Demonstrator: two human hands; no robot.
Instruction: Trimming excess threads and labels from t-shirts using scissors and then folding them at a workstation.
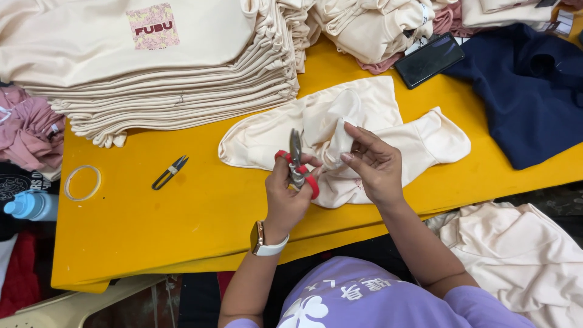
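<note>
Two Hands, One Fold

Left hand (pixel 290 193) grips red-handled scissors (pixel 297 164), blades pointing up and away. Just to its right, the right hand (pixel 371 164) pinches a raised fold of the cream garment (pixel 425 141), which lies beyond on the yellow surface (pixel 182 225).

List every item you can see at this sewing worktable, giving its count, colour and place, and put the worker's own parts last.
Table: one, yellow, centre.
Folded garment stack: one, cream, top left.
Loose garment: one, cream, under the hands.
Scissors: one, red-handled, in left hand.
Thread snips: one, dark, table left.
Tape ring: one, clear, table's left edge.
Phone: one, black, top centre-right.
Navy garment: one, right.
Pink garments: heap, far left.
Watch: one, white strap, left wrist.
Left hand: holds scissors.
Right hand: pinches cream fabric.
</note>
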